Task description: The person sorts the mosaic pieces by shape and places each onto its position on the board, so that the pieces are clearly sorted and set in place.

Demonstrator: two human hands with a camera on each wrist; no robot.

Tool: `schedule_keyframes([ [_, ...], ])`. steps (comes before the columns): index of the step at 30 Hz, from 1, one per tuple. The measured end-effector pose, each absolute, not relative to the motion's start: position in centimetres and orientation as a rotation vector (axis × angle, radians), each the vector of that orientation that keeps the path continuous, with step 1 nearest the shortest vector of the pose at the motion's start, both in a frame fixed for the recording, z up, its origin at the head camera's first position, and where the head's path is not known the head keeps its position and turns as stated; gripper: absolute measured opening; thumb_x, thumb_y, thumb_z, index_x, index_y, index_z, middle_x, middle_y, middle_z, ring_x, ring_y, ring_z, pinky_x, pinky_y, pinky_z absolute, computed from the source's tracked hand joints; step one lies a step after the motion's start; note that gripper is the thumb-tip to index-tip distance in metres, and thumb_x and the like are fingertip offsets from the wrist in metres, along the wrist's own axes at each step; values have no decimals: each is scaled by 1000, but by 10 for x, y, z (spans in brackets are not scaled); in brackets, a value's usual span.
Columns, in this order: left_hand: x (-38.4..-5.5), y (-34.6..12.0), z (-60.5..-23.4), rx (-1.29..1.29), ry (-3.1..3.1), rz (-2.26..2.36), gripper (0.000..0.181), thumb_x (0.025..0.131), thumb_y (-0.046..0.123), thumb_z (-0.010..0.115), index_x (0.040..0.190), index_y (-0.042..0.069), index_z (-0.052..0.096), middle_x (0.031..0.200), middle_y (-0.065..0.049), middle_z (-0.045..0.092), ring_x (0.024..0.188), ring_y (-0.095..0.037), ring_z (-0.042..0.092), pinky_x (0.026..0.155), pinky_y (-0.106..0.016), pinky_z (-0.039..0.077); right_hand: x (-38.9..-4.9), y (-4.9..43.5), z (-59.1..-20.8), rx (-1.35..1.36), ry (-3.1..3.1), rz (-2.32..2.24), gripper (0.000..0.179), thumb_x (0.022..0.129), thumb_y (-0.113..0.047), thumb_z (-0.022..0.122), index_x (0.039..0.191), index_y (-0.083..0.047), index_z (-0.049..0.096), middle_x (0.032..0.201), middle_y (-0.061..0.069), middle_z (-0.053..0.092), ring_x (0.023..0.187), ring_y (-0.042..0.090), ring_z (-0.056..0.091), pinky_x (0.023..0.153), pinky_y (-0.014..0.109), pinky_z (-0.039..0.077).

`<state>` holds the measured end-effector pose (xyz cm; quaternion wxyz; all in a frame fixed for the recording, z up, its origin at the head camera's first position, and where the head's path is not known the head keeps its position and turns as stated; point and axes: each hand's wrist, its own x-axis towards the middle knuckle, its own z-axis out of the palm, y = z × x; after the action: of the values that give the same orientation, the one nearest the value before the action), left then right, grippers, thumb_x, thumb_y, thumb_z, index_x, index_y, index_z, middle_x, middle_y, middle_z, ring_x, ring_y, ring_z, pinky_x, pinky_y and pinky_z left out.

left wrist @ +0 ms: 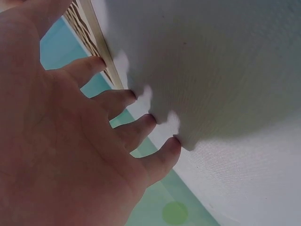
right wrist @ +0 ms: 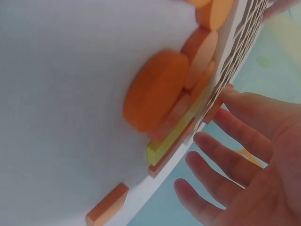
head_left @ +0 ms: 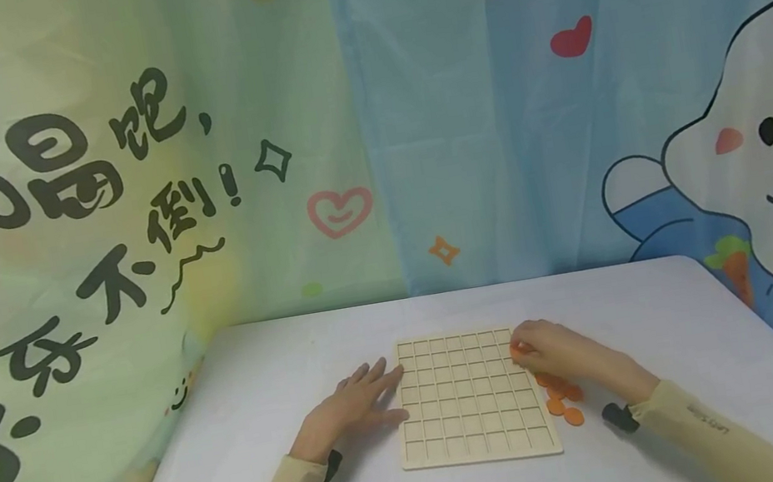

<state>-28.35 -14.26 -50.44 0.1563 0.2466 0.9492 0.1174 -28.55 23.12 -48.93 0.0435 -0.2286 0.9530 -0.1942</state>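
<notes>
A pale wooden board (head_left: 472, 396) with a square grid of shallow cells lies flat on the table. My left hand (head_left: 352, 406) is spread at its left side, fingers straight; thumb and forefinger reach the board's edge. In the left wrist view the left hand (left wrist: 89, 122) has its other fingertips at the white tabletop. At the board's far right corner my right hand (head_left: 555, 349) pinches an orange disc (head_left: 517, 351). The right wrist view shows the right hand (right wrist: 263, 150) with thumb and forefinger on that disc (right wrist: 214, 109), its other fingers loosely extended.
Several loose orange discs (head_left: 573, 416) lie along the board's right edge. A yellow piece (right wrist: 164, 141) and an orange-brown block (right wrist: 108, 205) show among or near them in the right wrist view. Behind the white table (head_left: 296, 344) hangs a printed curtain (head_left: 432, 99).
</notes>
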Motion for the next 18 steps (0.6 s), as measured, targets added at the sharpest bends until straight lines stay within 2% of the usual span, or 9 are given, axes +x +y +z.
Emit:
schedule_keyframes([
  [10, -282, -142, -503, 721, 2716, 338, 78, 95, 61, 57, 159, 27, 30, 168, -11, 22, 154, -41, 20, 122, -62, 23, -282, 224, -494, -711, 2925, -551, 10, 97, -23, 68, 101, -14, 70, 108, 2, 67, 102, 21, 62, 91, 44, 55],
  [18, -282, -142, -503, 704, 2724, 339, 78, 94, 63, 56, 159, 27, 31, 168, -11, 23, 154, -40, 21, 122, -61, 24, -278, 221, -493, -810, 2955, -487, 9, 96, -22, 69, 99, -14, 69, 109, 3, 67, 104, 25, 63, 92, 46, 55],
])
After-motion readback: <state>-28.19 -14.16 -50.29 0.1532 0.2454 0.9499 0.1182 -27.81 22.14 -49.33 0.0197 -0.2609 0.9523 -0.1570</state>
